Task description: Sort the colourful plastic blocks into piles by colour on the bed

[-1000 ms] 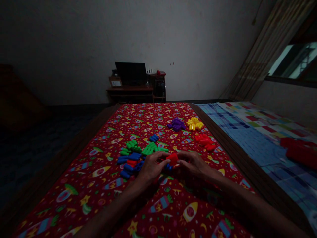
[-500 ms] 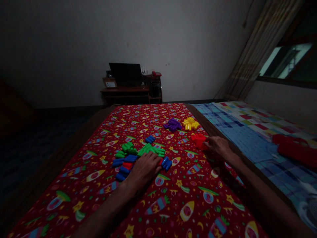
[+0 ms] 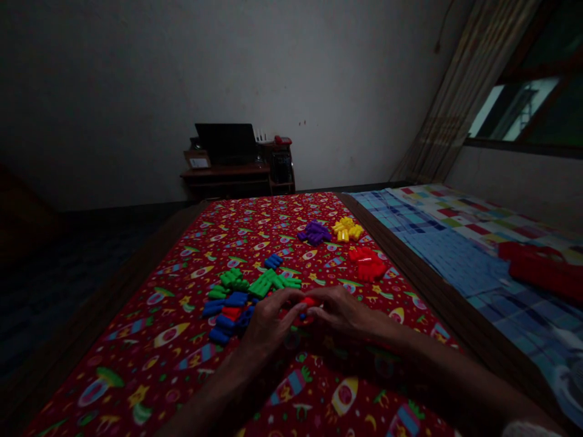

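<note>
My left hand [image 3: 268, 318] and my right hand [image 3: 340, 308] meet fingertip to fingertip above the red patterned cloth, both closed. Pinched between them is a red plastic building block [image 3: 310, 301], with a small bit of blue block [image 3: 303, 315] showing below it. The fingers hide most of both pieces, and how they join cannot be made out. Left of my left hand lie blue blocks [image 3: 221, 328] with a red one [image 3: 232, 313] among them. Green blocks [image 3: 268, 281] lie just beyond, and a lone blue block [image 3: 273, 261] sits farther back.
On the cloth's right side are piles of red blocks [image 3: 367, 264], yellow blocks [image 3: 347, 229] and purple blocks [image 3: 314, 232]. A bed with a plaid sheet [image 3: 423, 243] adjoins on the right, bearing a red cloth item [image 3: 542, 267]. A desk with a monitor [image 3: 226, 143] stands at the wall.
My right hand has come from the red pile to the middle, meeting my left hand. The blue block that lay by my left fingertips no longer shows there. The view has shifted slightly.
</note>
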Demonstrator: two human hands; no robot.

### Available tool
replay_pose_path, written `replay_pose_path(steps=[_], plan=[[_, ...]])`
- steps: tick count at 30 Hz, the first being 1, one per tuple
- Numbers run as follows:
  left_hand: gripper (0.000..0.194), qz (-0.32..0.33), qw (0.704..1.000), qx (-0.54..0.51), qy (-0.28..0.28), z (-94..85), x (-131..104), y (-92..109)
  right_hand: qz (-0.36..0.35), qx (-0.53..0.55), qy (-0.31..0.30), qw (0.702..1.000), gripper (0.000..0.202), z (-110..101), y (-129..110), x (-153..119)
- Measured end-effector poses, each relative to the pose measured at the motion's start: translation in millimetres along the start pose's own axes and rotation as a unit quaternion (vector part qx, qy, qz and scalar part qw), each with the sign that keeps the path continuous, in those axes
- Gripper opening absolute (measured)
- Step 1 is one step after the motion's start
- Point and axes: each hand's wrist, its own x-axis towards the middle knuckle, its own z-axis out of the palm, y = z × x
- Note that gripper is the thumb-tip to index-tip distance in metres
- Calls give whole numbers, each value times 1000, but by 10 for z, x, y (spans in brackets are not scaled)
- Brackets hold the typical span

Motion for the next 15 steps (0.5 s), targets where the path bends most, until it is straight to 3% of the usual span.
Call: replay_pose_path(steps=[2,4,8,11,15], plan=[[17,4,1000,14,-5,-47,7,-32,4,-25,31,999,30,-74,76,29],[21,22,998,60,-25,-132,37,-118,31,-76,102,991,30,-272,265,21],[22,75,973,189,-112,-271,85,-290,101,-220,231,942,30,-785,779,-105],[19,82,959,228,-146,-268,76,-309,136,-292,247,914,31,-997,1101,-229],[21,65,951,265,-143,-215,48,-293,156,-311,239,907,32,-1003,1345,-315]])
